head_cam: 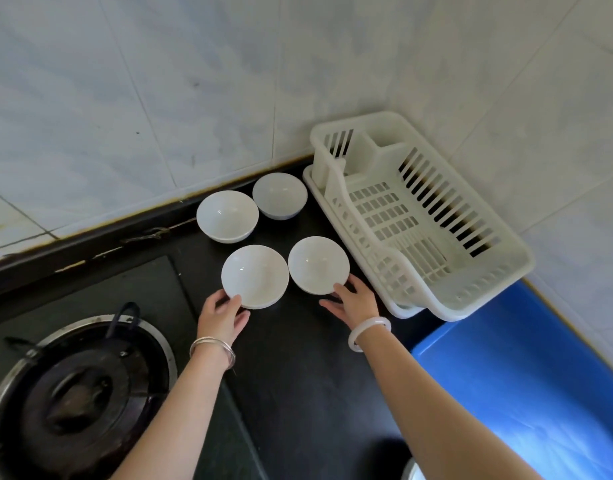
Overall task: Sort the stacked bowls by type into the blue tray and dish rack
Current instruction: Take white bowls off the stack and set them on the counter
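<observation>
Two white bowls stand at the back of the dark counter, one back left and one back right. In front of them is a near-left stack of white bowls and a near-right white bowl. My left hand grips the near-left stack, thumb over its near rim. The straight fingers of my right hand touch the near-right bowl's near edge, with the thumb spread below it. An empty white dish rack stands to the right, with the blue tray in front of it.
A gas burner with a dark pan support sits on the stove at the lower left. Tiled walls close in the counter at the back and right. Part of a pale round object shows at the bottom edge.
</observation>
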A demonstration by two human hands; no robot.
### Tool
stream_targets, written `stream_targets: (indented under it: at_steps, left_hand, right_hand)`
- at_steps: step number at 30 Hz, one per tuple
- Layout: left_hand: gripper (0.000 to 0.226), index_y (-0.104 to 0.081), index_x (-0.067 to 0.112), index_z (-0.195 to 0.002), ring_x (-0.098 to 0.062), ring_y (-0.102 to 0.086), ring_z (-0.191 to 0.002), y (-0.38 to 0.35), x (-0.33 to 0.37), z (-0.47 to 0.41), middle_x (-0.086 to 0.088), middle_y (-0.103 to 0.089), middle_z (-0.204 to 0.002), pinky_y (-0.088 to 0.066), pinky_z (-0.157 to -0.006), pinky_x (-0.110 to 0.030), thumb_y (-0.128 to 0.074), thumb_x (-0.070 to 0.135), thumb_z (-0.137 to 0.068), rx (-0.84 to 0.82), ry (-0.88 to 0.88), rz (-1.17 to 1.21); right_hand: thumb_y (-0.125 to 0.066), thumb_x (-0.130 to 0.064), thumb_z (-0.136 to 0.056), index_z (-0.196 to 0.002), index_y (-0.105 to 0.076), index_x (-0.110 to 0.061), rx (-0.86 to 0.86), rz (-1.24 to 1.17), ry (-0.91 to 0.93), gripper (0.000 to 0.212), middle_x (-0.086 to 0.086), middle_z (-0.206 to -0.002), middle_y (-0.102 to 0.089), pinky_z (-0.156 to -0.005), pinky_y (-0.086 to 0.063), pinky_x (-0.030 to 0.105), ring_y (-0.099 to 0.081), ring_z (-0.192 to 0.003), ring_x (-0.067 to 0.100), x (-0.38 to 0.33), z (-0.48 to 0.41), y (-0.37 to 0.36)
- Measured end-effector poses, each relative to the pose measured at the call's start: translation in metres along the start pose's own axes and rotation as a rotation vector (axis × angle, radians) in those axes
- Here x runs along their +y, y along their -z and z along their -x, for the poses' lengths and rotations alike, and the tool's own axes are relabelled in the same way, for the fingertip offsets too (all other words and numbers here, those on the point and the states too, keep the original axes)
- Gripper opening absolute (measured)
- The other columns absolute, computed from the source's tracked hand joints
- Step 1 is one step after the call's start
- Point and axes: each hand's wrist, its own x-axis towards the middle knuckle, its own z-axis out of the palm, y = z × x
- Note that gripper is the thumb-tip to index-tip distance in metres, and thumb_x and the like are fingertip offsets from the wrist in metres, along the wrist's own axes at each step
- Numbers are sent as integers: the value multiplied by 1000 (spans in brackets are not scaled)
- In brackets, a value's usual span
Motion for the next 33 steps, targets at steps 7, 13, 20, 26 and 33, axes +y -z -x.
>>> stream_targets:
  at_steps: [7, 13, 20, 26, 33]
  left_hand:
    - [33, -54, 10, -117, -34, -54, -116, -11, 2, 4, -6, -56, -111, -52, -78, -34, -55, -1, -86, 15, -20, 180]
    - [31, -55, 17, -110, -34, -52, -119, -21, 10, -2, -6, -49, -123, -54, -74, -32, -57, 0, -85, 91, -1, 139]
    - [33, -56, 16, -114, -33, -54, -117, -25, 10, -1, -2, -49, -116, -54, -72, -31, -57, 0, -85, 119, 1, 154]
    - [30, -56, 17, -109, -32, -53, -117, -25, 9, -2, -1, -48, -115, -55, -71, -32, -58, 0, -84, 149, -16, 133]
    - [34, -54, 12, -120, -27, -58, -112, -24, 2, 0, -3, -59, -114, -53, -83, -32, -55, 4, -87, 116, -67, 107]
  right_hand:
    - [-58, -1, -88, -134, -48, -12, 16, -195, 54, 49, 15, -124, -59, -65, -59, 27, -65, -97, 25, 3, -2, -12]
    - [-56, 0, -89, -135, -47, -9, -11, -256, 76, 48, 14, -118, -60, -60, -59, 23, -66, -87, 20, -9, -14, -28]
    - [-55, 0, -89, -134, -48, -9, -18, -236, 99, 46, 11, -105, -64, -58, -58, 20, -67, -85, 19, -19, -26, -45]
    - [-54, -2, -90, -135, -48, -10, -10, -241, 96, 46, 13, -112, -62, -60, -58, 22, -67, -83, 18, -19, -27, -46]
    - [-46, -27, -97, -143, -34, -24, -110, 6, 3, 48, 12, -136, -52, -79, -53, 34, -62, -99, 27, -30, -12, -39]
